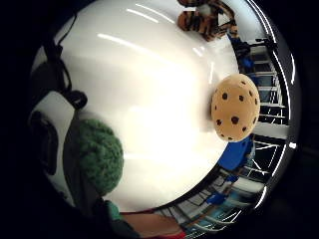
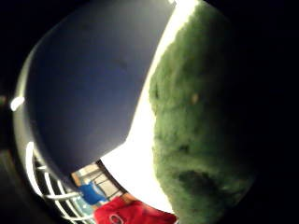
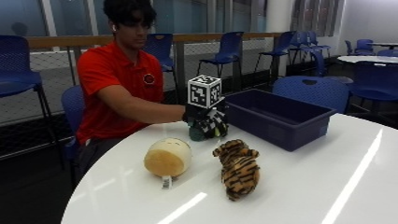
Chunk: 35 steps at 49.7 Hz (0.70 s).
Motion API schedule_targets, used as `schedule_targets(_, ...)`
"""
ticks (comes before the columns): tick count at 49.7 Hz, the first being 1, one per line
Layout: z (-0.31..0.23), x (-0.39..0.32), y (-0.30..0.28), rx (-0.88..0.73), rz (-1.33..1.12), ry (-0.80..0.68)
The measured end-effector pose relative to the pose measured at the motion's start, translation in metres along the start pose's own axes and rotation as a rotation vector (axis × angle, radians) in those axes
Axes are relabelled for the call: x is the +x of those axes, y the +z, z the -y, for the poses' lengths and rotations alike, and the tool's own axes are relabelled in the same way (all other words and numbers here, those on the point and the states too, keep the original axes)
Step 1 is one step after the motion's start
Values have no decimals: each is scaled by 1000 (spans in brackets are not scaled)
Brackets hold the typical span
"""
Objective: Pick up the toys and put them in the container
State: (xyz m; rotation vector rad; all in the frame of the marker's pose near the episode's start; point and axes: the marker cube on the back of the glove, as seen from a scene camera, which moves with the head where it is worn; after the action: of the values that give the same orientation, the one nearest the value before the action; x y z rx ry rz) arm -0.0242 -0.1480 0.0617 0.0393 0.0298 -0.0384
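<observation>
Broadly, the white round counter [image 3: 323, 186] carries everything, and a person in a red shirt sits at its far edge. A dark blue rectangular container [image 3: 280, 116] stands on the counter near that edge. Just beside the container's near end, the gloved right hand [image 3: 205, 122] is wrapped round a green plush toy [image 3: 198, 133], which sits at or just above the counter surface (contact below it cannot be told). The thumb-side palm view shows that green toy [image 2: 201, 126] filling much of the picture, close against the palm, with the container wall [image 2: 88, 79] alongside. Nearer the camera, apart from the hand, lies a striped tiger plush [image 3: 238, 168] stretched out on the counter. Just beside it rests a round cookie plush [image 3: 167, 157], tan with dark chips on its face [image 1: 235, 107].
</observation>
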Motion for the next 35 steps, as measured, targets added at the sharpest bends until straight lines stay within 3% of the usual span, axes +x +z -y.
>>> schedule_targets(18,24,1,-97,88,56,8)
schedule_targets(35,87,-76,-160,102,7,-89)
